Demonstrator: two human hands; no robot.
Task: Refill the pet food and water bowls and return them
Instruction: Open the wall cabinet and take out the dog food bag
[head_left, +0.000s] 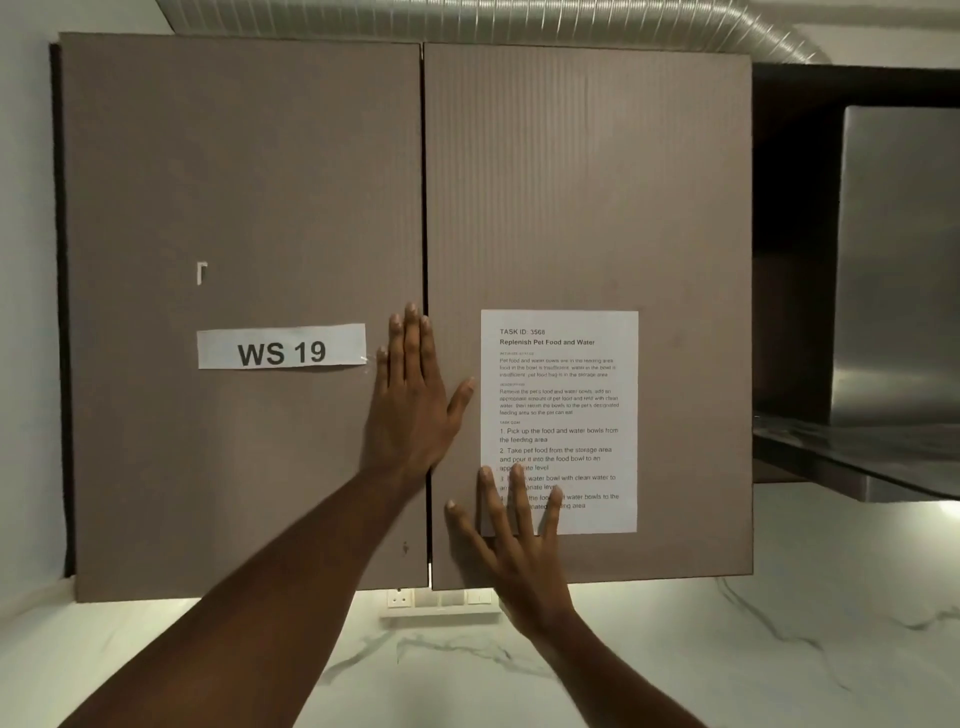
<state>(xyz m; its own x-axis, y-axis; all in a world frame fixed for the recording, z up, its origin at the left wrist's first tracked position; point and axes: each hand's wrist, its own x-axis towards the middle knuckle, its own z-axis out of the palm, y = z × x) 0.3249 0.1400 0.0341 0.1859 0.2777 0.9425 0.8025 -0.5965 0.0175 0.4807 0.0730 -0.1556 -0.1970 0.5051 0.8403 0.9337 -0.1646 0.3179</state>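
Marble-backed kitchen wall, 2 closed cabinet doors (249, 208). Left hand (410, 405) flat, fingers spread, across the centre seam; right hand (514, 540) splayed just below, on the task sheet (561, 364). Bowls nowhere visible, possibly behind.

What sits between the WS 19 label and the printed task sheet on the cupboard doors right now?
In the head view, the left hand lies flat there, across the gap between the two doors. The WS 19 label is left of it, the task sheet right.

Frame centre: left hand (413, 400) flat across cabinet door seam (427, 208). Right hand (511, 535) lower, fingers spread over task sheet (559, 395). "WS 19" label (281, 346) left.
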